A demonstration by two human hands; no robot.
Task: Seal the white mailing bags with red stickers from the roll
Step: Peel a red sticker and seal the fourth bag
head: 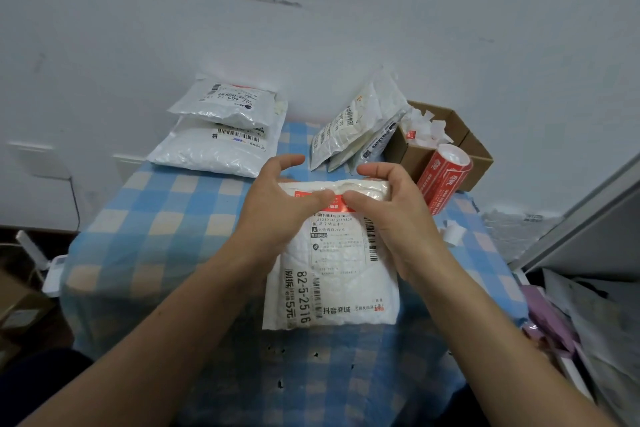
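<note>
A white mailing bag [332,274] with a printed shipping label lies in the middle of the checked tablecloth. A red sticker [337,202] runs across its folded far end. My left hand [277,198] and my right hand [388,204] hold that far end from either side, both thumbs pressing on the sticker and the fingers curled over the bag's edge. The red sticker roll [443,177] stands upright to the right, beside a cardboard box.
Two white bags [221,128] are stacked at the back left. Several more bags [356,125] lean against the cardboard box [460,146], which holds white paper scraps. A paper scrap [453,232] lies at the right. The blue checked table [145,218] stands against a white wall.
</note>
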